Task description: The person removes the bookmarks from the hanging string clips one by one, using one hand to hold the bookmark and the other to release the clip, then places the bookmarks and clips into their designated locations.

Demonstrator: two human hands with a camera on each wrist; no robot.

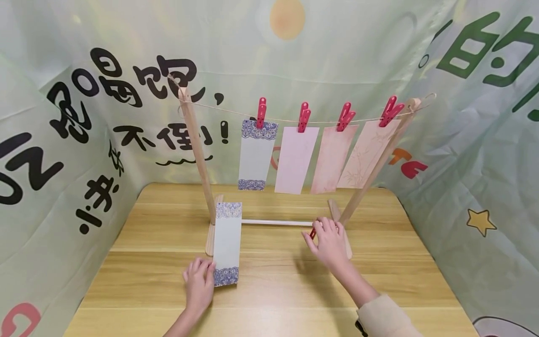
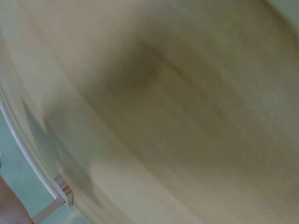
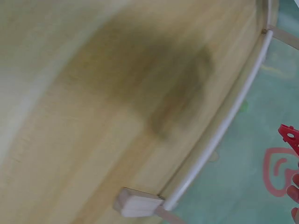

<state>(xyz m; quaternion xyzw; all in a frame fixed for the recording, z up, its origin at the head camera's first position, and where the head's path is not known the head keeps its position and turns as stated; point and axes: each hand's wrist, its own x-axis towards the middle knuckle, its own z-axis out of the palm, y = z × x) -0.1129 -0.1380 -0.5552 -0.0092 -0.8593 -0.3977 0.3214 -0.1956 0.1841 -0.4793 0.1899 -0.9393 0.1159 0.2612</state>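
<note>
My left hand [image 1: 200,283] pinches the lower left edge of a paper card [image 1: 227,238] with blue patterned bands at its top and bottom. The card stands upright over the table's front left part. On the right, my right hand [image 1: 328,241] holds a red clothespin [image 1: 313,233], mostly covered by the fingers in the head view. That clothespin [image 3: 289,135] shows in part at the right edge of the right wrist view, with the fingertips [image 3: 294,193] below it. In the left wrist view only a bit of the left hand [image 2: 9,207] is visible.
A wooden rack with a left post [image 1: 197,150] and right post [image 1: 375,164] carries a string [image 1: 236,112]. Several cards hang there by red clothespins, among them a blue patterned card [image 1: 257,157] and a lilac one [image 1: 296,159]. A white rod [image 1: 278,223] joins the feet on the table [image 1: 269,299].
</note>
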